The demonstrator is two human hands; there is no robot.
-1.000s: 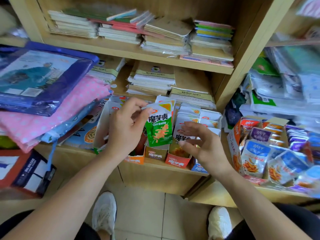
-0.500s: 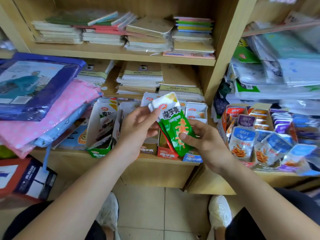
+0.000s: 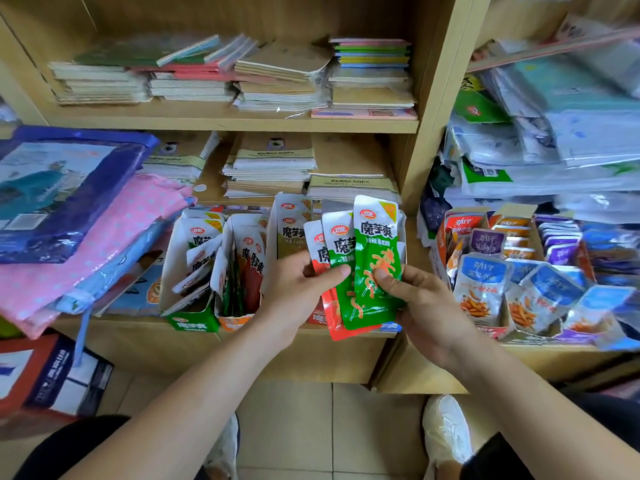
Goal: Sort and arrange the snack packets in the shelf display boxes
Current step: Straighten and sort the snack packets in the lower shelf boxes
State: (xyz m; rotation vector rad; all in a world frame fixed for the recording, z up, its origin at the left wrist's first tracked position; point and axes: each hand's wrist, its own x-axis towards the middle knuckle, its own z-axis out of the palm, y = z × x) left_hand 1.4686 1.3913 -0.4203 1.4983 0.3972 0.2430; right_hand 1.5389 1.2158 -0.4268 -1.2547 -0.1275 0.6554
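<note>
Both hands hold a fanned bunch of snack packets in front of the lower shelf. My left hand (image 3: 304, 285) grips the red packet (image 3: 334, 318) and a green packet (image 3: 343, 251) with the thumb across them. My right hand (image 3: 419, 299) pinches the front green packet (image 3: 375, 244) with its thumb on the face. Behind them stand the display boxes: a green-fronted box (image 3: 192, 322) with several white packets, an orange-fronted box (image 3: 235, 322) with packets on edge, and a brownish packet (image 3: 289, 233) upright in a further box.
Another display box (image 3: 485, 332) of blue and purple packets sits on the right shelf. Notebook stacks (image 3: 270, 164) fill the shelves behind. Pink fabric (image 3: 114, 237) and a blue plastic pack (image 3: 65, 188) overhang the left. My white shoes (image 3: 446, 431) stand on the tiled floor below.
The packets were lifted out of the boxes and spread into a fan. The single tilted green packet now stands upright, with red and green packets beside it in my left hand.
</note>
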